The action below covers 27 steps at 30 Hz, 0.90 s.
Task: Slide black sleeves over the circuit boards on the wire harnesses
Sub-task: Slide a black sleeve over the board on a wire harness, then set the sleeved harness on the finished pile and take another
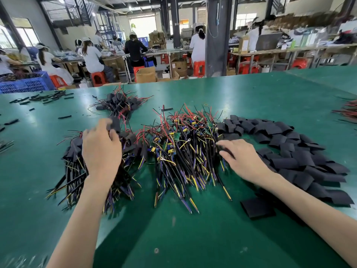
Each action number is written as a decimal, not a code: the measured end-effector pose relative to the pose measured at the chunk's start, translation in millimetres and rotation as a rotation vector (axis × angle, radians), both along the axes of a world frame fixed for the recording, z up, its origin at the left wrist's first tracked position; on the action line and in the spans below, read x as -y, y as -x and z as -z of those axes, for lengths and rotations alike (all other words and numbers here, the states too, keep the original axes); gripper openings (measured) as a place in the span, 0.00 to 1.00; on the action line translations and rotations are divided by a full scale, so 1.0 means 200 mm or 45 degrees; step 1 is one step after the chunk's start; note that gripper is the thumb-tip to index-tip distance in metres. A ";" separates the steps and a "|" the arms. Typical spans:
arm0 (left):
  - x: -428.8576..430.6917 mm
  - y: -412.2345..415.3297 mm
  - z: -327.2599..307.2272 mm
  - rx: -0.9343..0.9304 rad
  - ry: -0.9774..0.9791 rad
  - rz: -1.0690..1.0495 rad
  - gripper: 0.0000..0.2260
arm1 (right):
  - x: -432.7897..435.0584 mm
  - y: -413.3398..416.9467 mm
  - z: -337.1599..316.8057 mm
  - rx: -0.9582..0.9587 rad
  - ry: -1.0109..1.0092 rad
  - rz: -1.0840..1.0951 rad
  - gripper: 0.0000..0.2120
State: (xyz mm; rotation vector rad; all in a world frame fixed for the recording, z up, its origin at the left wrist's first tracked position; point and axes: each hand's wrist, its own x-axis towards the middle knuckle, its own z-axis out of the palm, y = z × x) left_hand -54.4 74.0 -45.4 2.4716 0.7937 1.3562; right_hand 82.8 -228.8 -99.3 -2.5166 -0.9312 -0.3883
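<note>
Harnesses with bare circuit boards (pixel 185 144) lie heaped at the middle of the green table (pixel 251 97), red leads fanned to the far side, black and yellow tails to the near side. Black sleeves (pixel 301 151) spread in a loose drift to the right, one lying apart at near right. Sleeved harnesses (pixel 77 161) sit in a pile on the left, with a smaller pile (pixel 119 103) farther back.

The left hand (pixel 101 149) hovers over the left pile, fingers curled around something dark, likely a sleeved board, though blur hides the grip. The right hand (pixel 241 157) rests at the right edge of the middle heap, fingers spread low; whether it pinches a wire or a sleeve I cannot tell.

By my judgement the harnesses are light and floppy and tangle readily, so a board edge is the firmest hold. The sleeves look thin, soft and flattened, needing a squeeze at the mouth to open.

A blue crate (pixel 25 83) at far left holds dark bundles, too small to identify
</note>
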 end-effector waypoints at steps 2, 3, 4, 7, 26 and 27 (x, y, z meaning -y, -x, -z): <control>-0.02 -0.01 0.04 -0.246 0.021 -0.163 0.10 | -0.01 0.00 0.01 -0.020 0.032 -0.038 0.12; -0.02 -0.01 0.06 -0.321 0.031 -0.213 0.11 | -0.01 0.00 0.01 -0.024 0.025 -0.031 0.11; -0.01 -0.01 0.07 -0.354 0.038 -0.242 0.12 | -0.02 -0.01 0.01 -0.030 0.006 -0.011 0.10; 0.02 -0.02 0.07 -0.343 0.025 -0.268 0.13 | -0.02 -0.02 0.00 -0.088 -0.049 0.051 0.11; 0.43 -0.11 0.07 0.158 1.679 1.083 0.15 | -0.06 0.27 -0.22 -1.618 -0.922 -0.903 0.14; 0.43 -0.11 0.07 0.165 1.888 1.123 0.18 | -0.06 0.29 -0.22 -1.704 -0.849 -0.996 0.14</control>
